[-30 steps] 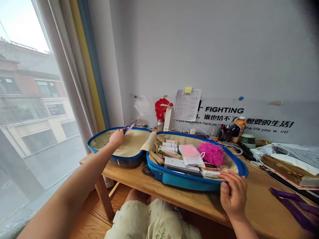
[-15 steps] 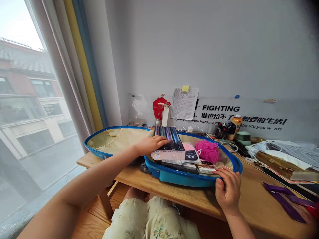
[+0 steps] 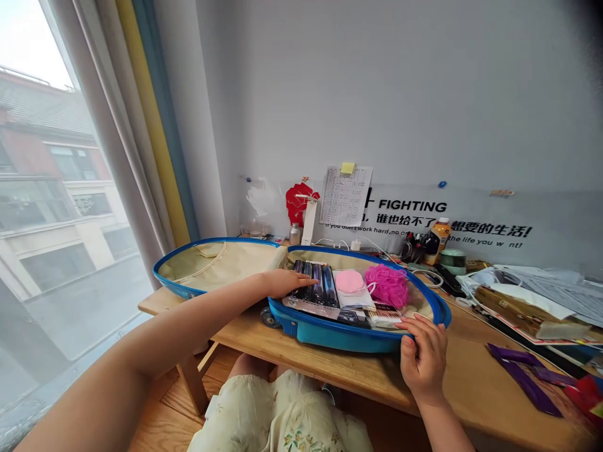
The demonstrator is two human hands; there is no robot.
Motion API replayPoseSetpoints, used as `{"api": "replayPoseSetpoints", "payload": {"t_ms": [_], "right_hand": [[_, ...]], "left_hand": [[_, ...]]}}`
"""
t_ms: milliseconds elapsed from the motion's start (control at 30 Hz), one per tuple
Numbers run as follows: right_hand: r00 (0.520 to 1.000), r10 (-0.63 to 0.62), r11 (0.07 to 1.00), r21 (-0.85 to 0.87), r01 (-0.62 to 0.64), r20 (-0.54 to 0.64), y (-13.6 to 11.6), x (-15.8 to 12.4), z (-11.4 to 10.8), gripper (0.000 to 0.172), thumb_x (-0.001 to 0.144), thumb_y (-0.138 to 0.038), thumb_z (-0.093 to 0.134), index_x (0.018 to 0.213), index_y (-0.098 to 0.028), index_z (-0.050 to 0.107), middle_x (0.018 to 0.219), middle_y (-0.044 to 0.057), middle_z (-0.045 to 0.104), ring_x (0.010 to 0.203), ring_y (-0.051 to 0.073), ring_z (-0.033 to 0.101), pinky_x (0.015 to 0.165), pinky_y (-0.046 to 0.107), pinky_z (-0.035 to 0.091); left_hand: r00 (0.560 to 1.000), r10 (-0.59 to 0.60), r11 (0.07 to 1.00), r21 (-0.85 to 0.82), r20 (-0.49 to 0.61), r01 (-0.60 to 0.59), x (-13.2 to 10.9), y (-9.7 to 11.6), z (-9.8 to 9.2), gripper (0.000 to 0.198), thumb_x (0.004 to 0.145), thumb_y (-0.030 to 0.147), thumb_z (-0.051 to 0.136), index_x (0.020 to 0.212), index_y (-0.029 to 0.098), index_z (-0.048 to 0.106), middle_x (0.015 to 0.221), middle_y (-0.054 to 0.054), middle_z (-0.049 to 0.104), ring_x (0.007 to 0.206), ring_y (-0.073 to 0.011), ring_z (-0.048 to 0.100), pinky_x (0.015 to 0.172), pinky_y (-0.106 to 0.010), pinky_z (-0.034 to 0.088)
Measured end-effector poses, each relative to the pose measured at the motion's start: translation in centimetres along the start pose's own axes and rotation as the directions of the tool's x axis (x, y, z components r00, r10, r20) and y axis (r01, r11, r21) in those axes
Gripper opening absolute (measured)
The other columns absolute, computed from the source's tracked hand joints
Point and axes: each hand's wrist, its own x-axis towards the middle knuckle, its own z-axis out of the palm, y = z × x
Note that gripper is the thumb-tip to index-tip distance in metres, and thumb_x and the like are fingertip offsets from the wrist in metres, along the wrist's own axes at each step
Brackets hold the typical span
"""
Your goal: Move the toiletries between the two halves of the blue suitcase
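- My left hand [image 3: 287, 284] lies with fingers outstretched over the clear-fronted multipack [image 3: 326, 290]; its thumb is hidden, so I can't tell whether it pinches.
- The multipack, raised moments ago, now lies lower beneath those fingers, inside the blue suitcase [image 3: 348, 339]; I judge it settled.
- My right hand [image 3: 424, 353] curves loosely over the suitcase's edge, thumb apart, cotton swabs [image 3: 384, 316] just beside its fingertips.

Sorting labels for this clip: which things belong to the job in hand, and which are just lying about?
In the job:
left hand, on the dark striped package
right hand, at the rim of the blue suitcase
in the suitcase: magenta mesh pouf, pink round pad, swab pack

Lying about:
purple strip
white-capped bottle
brown case
round green container
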Motion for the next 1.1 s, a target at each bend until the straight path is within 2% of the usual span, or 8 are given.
{"api": "replayPoseSetpoints", "payload": {"t_ms": [100, 233, 367, 467, 533, 767, 867, 1100], "right_hand": [[1.000, -0.018, 1.000, -0.002, 0.018, -0.016, -0.1, 0.1, 0.0, 0.023, 0.095, -0.025, 0.040, 0.095, -0.023, 0.063, 0.095, 0.007, 0.069, 0.107, 0.025, 0.061, 0.106, 0.048, 0.034], [1.000, -0.020, 1.000, -0.007, 0.020, -0.011, -0.1, 0.1, 0.0, 0.023, 0.096, -0.026, 0.039, 0.096, -0.023, 0.062, 0.095, 0.007, 0.069, 0.107, 0.025, 0.061, 0.106, 0.047, 0.034], [1.000, -0.015, 1.000, -0.013, 0.015, 0.003, -0.1, 0.1, -0.1, 0.023, 0.096, -0.028, 0.040, 0.096, -0.024, 0.063, 0.094, 0.007, 0.069, 0.107, 0.025, 0.061, 0.106, 0.048, 0.034], [1.000, -0.027, 1.000, -0.006, 0.027, 0.000, -0.1, 0.2, -0.2, 0.023, 0.096, -0.029, 0.040, 0.096, -0.024, 0.062, 0.094, 0.007, 0.069, 0.106, 0.024, 0.061, 0.106, 0.047, 0.034], [1.000, -0.029, 1.000, -0.004, 0.028, -0.009, -0.1, 0.3, -0.1, 0.022, 0.096, -0.030, 0.041, 0.096, -0.024, 0.062, 0.094, 0.007, 0.069, 0.106, 0.024, 0.061, 0.105, 0.047, 0.034], [0.999, 0.036, 0.999, 0.010, -0.036, -0.017, 0.1, 0.3, -0.1, 0.021, 0.096, -0.034, 0.040, 0.085, -0.023, 0.055, 0.092, 0.007, 0.069, 0.105, 0.024, 0.063, 0.105, 0.048, 0.035], [0.999, 0.038, 0.999, 0.010, -0.038, -0.016, 0.1, 0.3, -0.2, 0.020, 0.096, -0.033, 0.041, 0.084, -0.023, 0.054, 0.092, 0.007, 0.070, 0.104, 0.024, 0.063, 0.105, 0.048, 0.034], [0.997, 0.035, 0.999, -0.020, -0.034, 0.066, 0.4, 0.6, -0.9, 0.026, 0.096, -0.037, 0.039, 0.083, -0.024, 0.057, 0.091, 0.007, 0.070, 0.102, 0.024, 0.062, 0.104, 0.047, 0.032]], "left_hand": [[0.997, -0.068, 0.998, -0.005, -0.035, 0.068, -0.2, -0.5, -0.4, 0.084, 0.067, 0.004, 0.063, 0.147, 0.027, 0.047, 0.154, -0.008, 0.045, 0.135, -0.0269, 0.050, 0.110, -0.037, 0.042], [0.962, -0.186, 0.981, -0.085, -0.202, 0.172, -2.7, -0.2, -1.4, 0.054, 0.088, 0.017, 0.047, 0.141, 0.024, 0.054, 0.152, -0.007, 0.048, 0.138, -0.0223, 0.047, 0.115, -0.037, 0.037], [0.710, -0.491, 0.870, -0.334, -0.505, 0.363, -8.2, 0.8, 0.3, 0.044, 0.100, 0.035, 0.031, 0.127, 0.025, 0.064, 0.134, -0.005, 0.065, 0.127, -0.0214, 0.055, 0.113, -0.041, 0.040], [0.493, -0.654, 0.747, -0.384, -0.574, 0.543, -12.5, 1.1, 3.1, 0.048, 0.101, 0.043, 0.026, 0.112, 0.028, 0.070, 0.121, -0.005, 0.070, 0.124, -0.0259, 0.057, 0.116, -0.055, 0.030], [0.430, -0.697, 0.689, -0.372, -0.573, 0.622, -14.6, 1.0, 4.9, 0.048, 0.100, 0.045, 0.026, 0.106, 0.028, 0.070, 0.116, -0.006, 0.072, 0.122, -0.0278, 0.058, 0.117, -0.062, 0.022], [0.555, -0.589, 0.791, -0.278, -0.588, 0.545, -16.5, 0.2, 7.3, 0.036, 0.097, 0.047, 0.038, 0.100, 0.028, 0.069, 0.101, -0.003, 0.073, 0.104, -0.0236, 0.064, 0.114, -0.052, 0.029], [0.537, -0.563, 0.812, -0.299, -0.628, 0.502, -16.2, 0.3, 7.7, 0.035, 0.097, 0.044, 0.040, 0.095, 0.026, 0.069, 0.093, -0.004, 0.072, 0.094, -0.0220, 0.064, 0.098, -0.040, 0.042], [0.529, -0.581, 0.809, -0.367, -0.619, 0.458, -15.6, 1.0, 7.9, 0.032, 0.096, 0.042, 0.042, 0.089, 0.026, 0.069, 0.091, -0.003, 0.072, 0.090, -0.0202, 0.063, 0.088, -0.037, 0.041]]}}
